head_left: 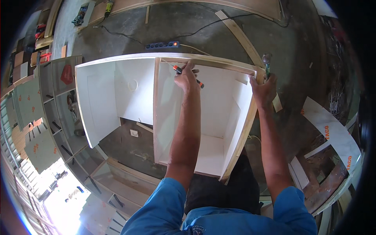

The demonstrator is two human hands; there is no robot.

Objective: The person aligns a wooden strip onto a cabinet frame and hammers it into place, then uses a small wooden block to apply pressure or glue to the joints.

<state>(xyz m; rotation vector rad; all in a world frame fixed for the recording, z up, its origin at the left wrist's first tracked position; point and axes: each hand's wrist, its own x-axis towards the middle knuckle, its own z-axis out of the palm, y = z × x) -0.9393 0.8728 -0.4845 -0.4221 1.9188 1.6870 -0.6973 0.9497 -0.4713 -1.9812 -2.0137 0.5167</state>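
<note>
A white box-shaped cabinet (135, 84) with bare wood edging lies in front of me, its compartments facing up. My left hand (186, 80) is closed around a screwdriver (177, 69) with an orange and black handle. Its thin shaft points toward the upper corner by the middle divider, and my fingertips are close to the far wooden edge. At the far right corner of the cabinet, my right hand (263, 91) grips a hammer (267, 64) held upright, its metal head above my fingers. The thumb of that hand rests against the wooden corner. The hammer's lower handle is hidden by my palm.
Beyond the cabinet, a blue power strip (162, 45) with cables lies on the concrete floor. A long wooden board (241, 37) reaches toward the far right corner. A shelving frame (66, 105) stands at left, and white panel offcuts (333, 129) lie at right.
</note>
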